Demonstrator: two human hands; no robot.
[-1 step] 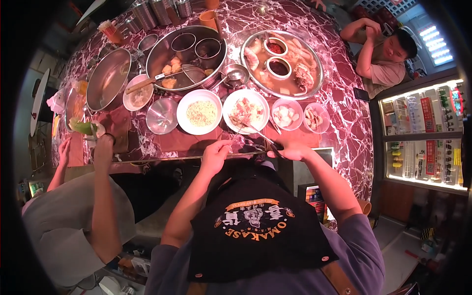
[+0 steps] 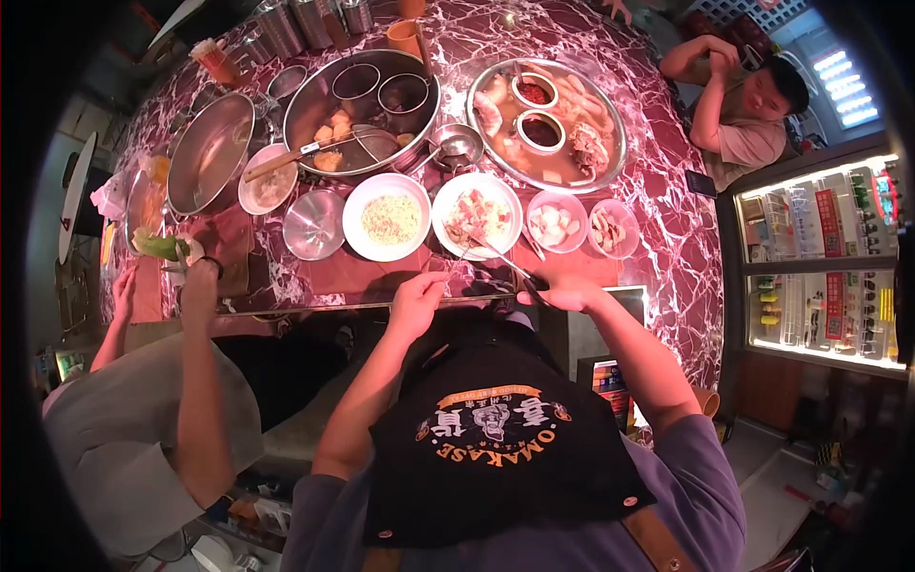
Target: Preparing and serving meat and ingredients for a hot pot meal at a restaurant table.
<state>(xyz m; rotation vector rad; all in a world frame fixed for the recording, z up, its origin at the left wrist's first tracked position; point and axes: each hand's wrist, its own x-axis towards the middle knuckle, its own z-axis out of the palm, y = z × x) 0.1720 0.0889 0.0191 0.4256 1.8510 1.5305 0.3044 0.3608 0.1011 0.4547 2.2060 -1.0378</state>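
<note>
My right hand [image 2: 562,290] grips black-handled scissors [image 2: 503,255] just past the table's near edge. Their blades point up and left over the rim of a white bowl [image 2: 488,246] with chopped reddish and pale pieces. My left hand [image 2: 417,300] is level with it, fingers pinched together below that bowl; whatever they hold is too small to tell. Left of this bowl stands another white bowl [image 2: 372,250] of pale beige minced bits. On its right are two clear tubs, one with white chunks [image 2: 556,224], the other with brownish pieces [image 2: 610,232].
A steel bowl [image 2: 313,225], a large pot [image 2: 315,105] with a wooden-handled strainer [image 2: 276,167], a ladle [image 2: 457,145] and a broth tray [image 2: 615,95] crowd the marbled table. At left a co-worker's hand [image 2: 200,281] cuts a green vegetable [image 2: 162,246]. Another person [image 2: 753,114] leans at far right.
</note>
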